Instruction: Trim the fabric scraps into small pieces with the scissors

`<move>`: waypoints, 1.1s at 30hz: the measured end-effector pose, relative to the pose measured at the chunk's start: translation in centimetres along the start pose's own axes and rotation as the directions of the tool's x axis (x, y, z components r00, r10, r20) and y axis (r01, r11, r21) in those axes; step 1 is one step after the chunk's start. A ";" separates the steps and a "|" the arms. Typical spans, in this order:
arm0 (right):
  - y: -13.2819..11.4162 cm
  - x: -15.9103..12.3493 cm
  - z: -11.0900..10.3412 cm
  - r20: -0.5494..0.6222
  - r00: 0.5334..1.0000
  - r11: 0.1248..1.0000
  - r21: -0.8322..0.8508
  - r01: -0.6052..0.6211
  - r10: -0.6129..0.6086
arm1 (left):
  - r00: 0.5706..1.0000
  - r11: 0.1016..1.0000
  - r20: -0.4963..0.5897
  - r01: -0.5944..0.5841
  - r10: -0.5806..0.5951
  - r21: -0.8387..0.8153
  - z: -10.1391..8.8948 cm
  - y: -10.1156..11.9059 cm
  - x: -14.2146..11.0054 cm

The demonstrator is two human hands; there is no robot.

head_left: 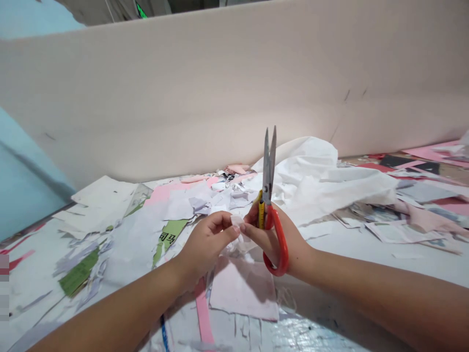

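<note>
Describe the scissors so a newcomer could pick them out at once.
Below the tall beige board, over the paper-littered table, find the person's right hand. It grips scissors with red loop handles. Their steel blades point upward, beside the left hand pinching a white scrap.

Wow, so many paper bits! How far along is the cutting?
Looks done: many paper scraps lie scattered on the table. In hand: the left hand pinches a small white scrap, and the right hand holds red-handled scissors. Left: a pale pink sheet and a crumpled white sheet look uncut.
</note>
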State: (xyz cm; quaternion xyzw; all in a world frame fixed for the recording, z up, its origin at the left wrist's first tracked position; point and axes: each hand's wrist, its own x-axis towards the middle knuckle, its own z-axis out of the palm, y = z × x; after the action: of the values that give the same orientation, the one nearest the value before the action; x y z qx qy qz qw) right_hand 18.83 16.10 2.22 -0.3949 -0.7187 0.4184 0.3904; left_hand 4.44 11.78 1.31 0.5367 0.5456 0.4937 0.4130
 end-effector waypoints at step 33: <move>1.0 0.2 0.8 0.025 0.995 0.901 0.424 -0.095 0.094 | 0.992 0.996 -0.085 -0.092 0.093 0.008 -0.3 -0.4 0.0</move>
State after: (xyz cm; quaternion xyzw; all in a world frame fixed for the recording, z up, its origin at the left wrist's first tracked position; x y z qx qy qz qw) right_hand 18.32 16.35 1.06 -0.3339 -0.5912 0.5841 0.4447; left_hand 4.06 11.77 0.95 0.5409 0.5382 0.5335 0.3649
